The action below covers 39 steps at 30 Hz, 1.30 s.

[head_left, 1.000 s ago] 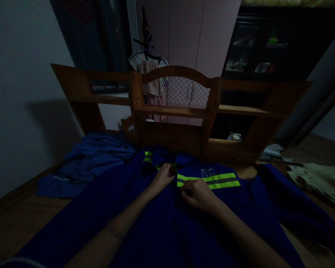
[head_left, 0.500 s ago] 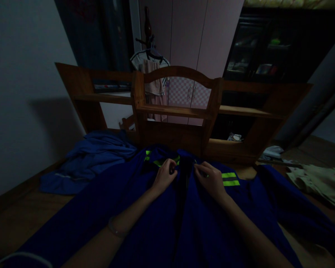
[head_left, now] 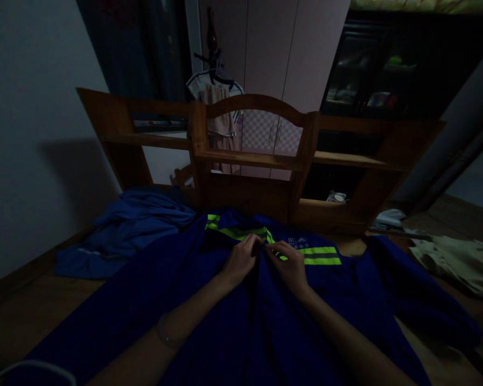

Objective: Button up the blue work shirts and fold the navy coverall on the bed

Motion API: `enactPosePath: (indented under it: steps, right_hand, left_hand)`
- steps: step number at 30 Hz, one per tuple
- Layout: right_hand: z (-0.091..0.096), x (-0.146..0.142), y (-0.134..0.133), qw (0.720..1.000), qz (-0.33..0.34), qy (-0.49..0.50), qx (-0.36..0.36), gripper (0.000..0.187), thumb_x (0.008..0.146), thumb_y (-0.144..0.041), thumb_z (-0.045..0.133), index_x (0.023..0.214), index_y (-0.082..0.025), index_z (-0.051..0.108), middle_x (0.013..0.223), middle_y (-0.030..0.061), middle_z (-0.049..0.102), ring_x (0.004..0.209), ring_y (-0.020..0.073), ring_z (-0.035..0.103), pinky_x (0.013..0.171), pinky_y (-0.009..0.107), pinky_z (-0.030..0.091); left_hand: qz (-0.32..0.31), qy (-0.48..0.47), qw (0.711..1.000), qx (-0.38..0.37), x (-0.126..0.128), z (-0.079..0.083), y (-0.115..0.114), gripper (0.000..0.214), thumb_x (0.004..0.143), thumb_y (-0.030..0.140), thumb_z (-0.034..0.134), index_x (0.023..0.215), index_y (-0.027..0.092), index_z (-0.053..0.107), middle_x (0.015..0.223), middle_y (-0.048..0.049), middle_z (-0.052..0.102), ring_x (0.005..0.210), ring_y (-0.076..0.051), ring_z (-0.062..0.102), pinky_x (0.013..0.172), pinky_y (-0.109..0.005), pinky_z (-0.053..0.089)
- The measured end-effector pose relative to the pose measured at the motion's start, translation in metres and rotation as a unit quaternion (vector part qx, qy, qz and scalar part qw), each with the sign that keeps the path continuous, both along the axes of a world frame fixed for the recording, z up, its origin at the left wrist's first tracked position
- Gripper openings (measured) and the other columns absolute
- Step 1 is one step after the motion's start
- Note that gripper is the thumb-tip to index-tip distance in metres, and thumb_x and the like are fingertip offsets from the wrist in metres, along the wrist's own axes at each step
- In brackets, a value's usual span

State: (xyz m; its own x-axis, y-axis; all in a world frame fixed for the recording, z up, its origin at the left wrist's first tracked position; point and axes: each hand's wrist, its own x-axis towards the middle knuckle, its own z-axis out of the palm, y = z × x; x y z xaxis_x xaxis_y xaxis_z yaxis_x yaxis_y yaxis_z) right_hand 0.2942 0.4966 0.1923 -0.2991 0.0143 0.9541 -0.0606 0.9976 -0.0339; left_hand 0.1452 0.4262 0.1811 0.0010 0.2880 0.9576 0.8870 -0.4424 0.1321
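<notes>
A dark blue work jacket with yellow-green reflective strips lies spread out in front of me, its collar end away from me and its sleeves out to both sides. My left hand pinches the left front edge near the chest. Opposite it, my right hand is closed on the right front edge, just beside the right reflective strip. The fingertips of both hands nearly meet at the front opening. Whatever small fastener may be between them is hidden by the fingers and the dim light.
A wooden shelf headboard rises behind the jacket. Crumpled blue clothing lies at the left by the wall, and folded pale cloth at the right. Farther back are a clothes stand and a pink wardrobe.
My hands have come together, the right one moving left with its jacket edge. The front edges now meet, and more of the reflective strip and a chest print show.
</notes>
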Motion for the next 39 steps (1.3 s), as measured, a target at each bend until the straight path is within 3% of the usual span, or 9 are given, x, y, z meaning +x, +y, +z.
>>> enactPosePath:
  steps: [4, 9, 12, 16, 23, 31, 39]
  right_hand:
    - [0.002, 0.002, -0.003, 1.0, -0.002, -0.009, -0.028, 0.011, 0.086, -0.025, 0.059, 0.089, -0.021, 0.069, 0.083, 0.0014, 0.066, 0.073, 0.0144, 0.061, 0.067, 0.025, 0.046]
    - [0.002, -0.001, 0.002, 0.989, 0.026, -0.059, -0.132, 0.018, 0.083, -0.035, 0.061, 0.089, -0.018, 0.066, 0.085, 0.0027, 0.068, 0.074, 0.0163, 0.063, 0.065, 0.025, 0.047]
    - [0.002, -0.004, 0.011, 0.983, 0.037, -0.068, -0.168, 0.023, 0.08, -0.038, 0.063, 0.087, -0.017, 0.065, 0.083, 0.0042, 0.068, 0.074, 0.0175, 0.063, 0.064, 0.026, 0.047]
    - [0.0, -0.007, 0.018, 0.981, 0.038, -0.064, -0.181, 0.023, 0.081, -0.038, 0.061, 0.085, -0.016, 0.064, 0.081, 0.005, 0.068, 0.071, 0.0174, 0.062, 0.063, 0.026, 0.047]
    - [-0.002, -0.003, 0.009, 0.992, 0.001, -0.05, -0.116, 0.019, 0.086, -0.036, 0.057, 0.087, -0.017, 0.063, 0.081, 0.0031, 0.066, 0.069, 0.0155, 0.061, 0.061, 0.025, 0.045]
    - [-0.004, -0.002, 0.004, 0.996, -0.027, -0.05, -0.076, 0.015, 0.087, -0.033, 0.056, 0.087, -0.018, 0.063, 0.081, 0.0026, 0.066, 0.068, 0.015, 0.06, 0.061, 0.025, 0.045]
    - [-0.003, -0.003, 0.004, 0.994, -0.035, -0.042, -0.09, 0.02, 0.086, -0.037, 0.056, 0.084, -0.019, 0.066, 0.077, 0.0033, 0.067, 0.066, 0.0161, 0.061, 0.06, 0.025, 0.044]
  left_hand:
    - [0.004, -0.011, 1.0, 0.001, 0.002, -0.002, -0.001, 0.024, 0.077, 0.003, 0.05, 0.092, 0.021, 0.052, 0.09, -0.0015, 0.061, 0.085, -0.017, 0.06, 0.076, -0.027, 0.045]
    - [-0.03, -0.075, 0.997, -0.009, 0.003, -0.003, -0.001, 0.016, 0.078, 0.009, 0.056, 0.088, 0.021, 0.057, 0.086, -0.0002, 0.065, 0.083, -0.017, 0.063, 0.077, -0.028, 0.047]
    - [-0.118, -0.164, 0.979, -0.032, 0.001, -0.003, 0.003, 0.014, 0.076, 0.011, 0.059, 0.087, 0.019, 0.06, 0.086, -0.0021, 0.067, 0.081, -0.016, 0.065, 0.076, -0.027, 0.05]
    - [-0.227, -0.281, 0.931, -0.061, 0.001, -0.003, 0.007, 0.016, 0.072, 0.014, 0.064, 0.088, 0.014, 0.064, 0.089, -0.0074, 0.07, 0.083, -0.017, 0.067, 0.076, -0.028, 0.052]
    - [-0.249, -0.335, 0.906, -0.072, 0.014, -0.006, 0.001, 0.025, 0.072, 0.032, 0.071, 0.089, 0.014, 0.068, 0.09, -0.0084, 0.072, 0.087, -0.021, 0.068, 0.079, -0.029, 0.052]
    - [-0.187, -0.31, 0.931, -0.041, 0.011, -0.004, 0.0, 0.016, 0.073, 0.029, 0.069, 0.076, 0.013, 0.069, 0.08, -0.0072, 0.071, 0.078, -0.02, 0.067, 0.075, -0.029, 0.051]
    - [-0.201, -0.361, 0.909, -0.047, 0.009, -0.006, 0.005, 0.012, 0.067, 0.025, 0.07, 0.071, 0.013, 0.067, 0.073, -0.005, 0.069, 0.071, -0.017, 0.066, 0.068, -0.026, 0.05]
